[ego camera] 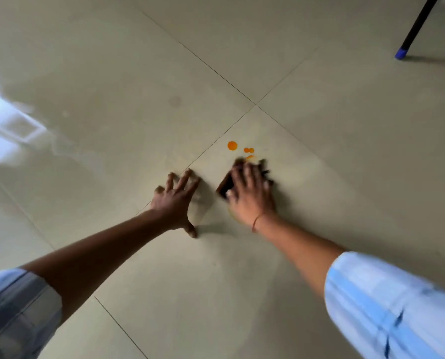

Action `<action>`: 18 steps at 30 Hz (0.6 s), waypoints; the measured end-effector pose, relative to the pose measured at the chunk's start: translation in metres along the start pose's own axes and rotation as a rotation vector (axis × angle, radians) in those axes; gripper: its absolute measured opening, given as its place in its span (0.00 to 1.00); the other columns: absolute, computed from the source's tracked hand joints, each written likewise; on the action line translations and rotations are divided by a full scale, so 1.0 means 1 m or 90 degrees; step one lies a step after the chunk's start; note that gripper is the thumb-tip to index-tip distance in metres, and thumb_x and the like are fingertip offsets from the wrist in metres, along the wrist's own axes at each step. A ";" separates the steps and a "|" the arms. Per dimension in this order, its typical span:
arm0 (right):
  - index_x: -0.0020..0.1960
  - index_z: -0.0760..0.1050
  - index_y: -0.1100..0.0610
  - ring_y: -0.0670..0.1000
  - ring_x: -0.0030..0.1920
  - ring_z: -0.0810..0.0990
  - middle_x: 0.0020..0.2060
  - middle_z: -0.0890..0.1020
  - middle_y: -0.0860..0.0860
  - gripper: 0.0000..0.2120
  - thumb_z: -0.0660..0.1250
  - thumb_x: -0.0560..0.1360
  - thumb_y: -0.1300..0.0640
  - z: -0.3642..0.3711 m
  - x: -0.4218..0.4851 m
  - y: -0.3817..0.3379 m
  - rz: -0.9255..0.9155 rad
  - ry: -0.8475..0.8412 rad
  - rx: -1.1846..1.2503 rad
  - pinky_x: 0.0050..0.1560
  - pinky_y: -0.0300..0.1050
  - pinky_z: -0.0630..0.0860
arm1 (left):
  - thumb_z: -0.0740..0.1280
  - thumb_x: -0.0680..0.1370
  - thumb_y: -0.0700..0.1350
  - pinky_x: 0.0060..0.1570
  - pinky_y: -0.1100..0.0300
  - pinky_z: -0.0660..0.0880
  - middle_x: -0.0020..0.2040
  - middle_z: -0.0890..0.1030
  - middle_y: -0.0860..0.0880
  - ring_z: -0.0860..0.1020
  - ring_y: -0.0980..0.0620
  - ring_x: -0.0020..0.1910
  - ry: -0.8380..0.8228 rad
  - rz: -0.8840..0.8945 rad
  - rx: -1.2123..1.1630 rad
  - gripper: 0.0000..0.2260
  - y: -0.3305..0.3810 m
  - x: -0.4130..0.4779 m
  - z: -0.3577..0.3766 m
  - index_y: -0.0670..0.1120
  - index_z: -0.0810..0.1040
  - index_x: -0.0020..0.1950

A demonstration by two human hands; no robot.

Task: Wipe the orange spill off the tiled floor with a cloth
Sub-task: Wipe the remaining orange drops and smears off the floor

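Note:
Orange drops of the spill (232,145) lie on the beige tiled floor (345,141), with two smaller drops just to the right and another at the cloth's far edge. A dark brown cloth (225,186) lies flat on the floor just below them. My right hand (249,195) presses down on the cloth with fingers spread, blurred by motion, and hides most of it. My left hand (176,200) rests flat on the bare floor to the left of the cloth, fingers apart, holding nothing.
A black chair leg with a blue foot (402,53) stands at the far right. Dark grout lines cross just beyond the spill. A bright window reflection lies on the floor at the left.

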State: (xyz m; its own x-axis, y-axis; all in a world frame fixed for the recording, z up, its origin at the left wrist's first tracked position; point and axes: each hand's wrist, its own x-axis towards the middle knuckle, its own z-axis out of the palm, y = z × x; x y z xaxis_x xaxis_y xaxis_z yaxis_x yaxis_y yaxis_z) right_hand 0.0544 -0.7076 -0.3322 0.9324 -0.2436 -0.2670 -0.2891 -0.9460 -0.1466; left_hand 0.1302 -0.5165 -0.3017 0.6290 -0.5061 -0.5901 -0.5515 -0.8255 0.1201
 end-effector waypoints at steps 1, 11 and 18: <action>0.76 0.57 0.53 0.60 0.74 0.59 0.75 0.61 0.58 0.31 0.52 0.75 0.43 0.010 -0.026 -0.012 -0.070 -0.010 0.007 0.70 0.59 0.61 | 0.79 0.52 0.64 0.69 0.42 0.62 0.79 0.39 0.50 0.44 0.40 0.77 0.003 0.002 0.001 0.66 -0.001 -0.001 0.001 0.52 0.42 0.78; 0.77 0.53 0.53 0.60 0.75 0.54 0.76 0.55 0.58 0.31 0.51 0.77 0.44 0.007 -0.001 -0.028 0.023 -0.002 0.007 0.71 0.58 0.58 | 0.80 0.53 0.63 0.71 0.40 0.56 0.78 0.35 0.47 0.39 0.36 0.76 -0.031 0.046 0.025 0.67 -0.002 0.019 -0.015 0.51 0.38 0.78; 0.76 0.57 0.54 0.61 0.74 0.58 0.75 0.58 0.59 0.29 0.54 0.78 0.44 -0.014 -0.017 0.087 0.138 0.045 -0.004 0.69 0.61 0.62 | 0.79 0.49 0.67 0.71 0.33 0.47 0.77 0.31 0.46 0.35 0.37 0.76 -0.009 0.047 -0.014 0.71 -0.017 0.034 -0.013 0.52 0.35 0.77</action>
State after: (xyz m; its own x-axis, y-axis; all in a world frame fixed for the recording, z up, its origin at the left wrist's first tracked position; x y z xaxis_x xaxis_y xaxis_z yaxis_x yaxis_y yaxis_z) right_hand 0.0166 -0.7887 -0.3273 0.8616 -0.4555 -0.2241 -0.4832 -0.8712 -0.0865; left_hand 0.1681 -0.5230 -0.3130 0.5793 -0.5619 -0.5905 -0.5833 -0.7918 0.1812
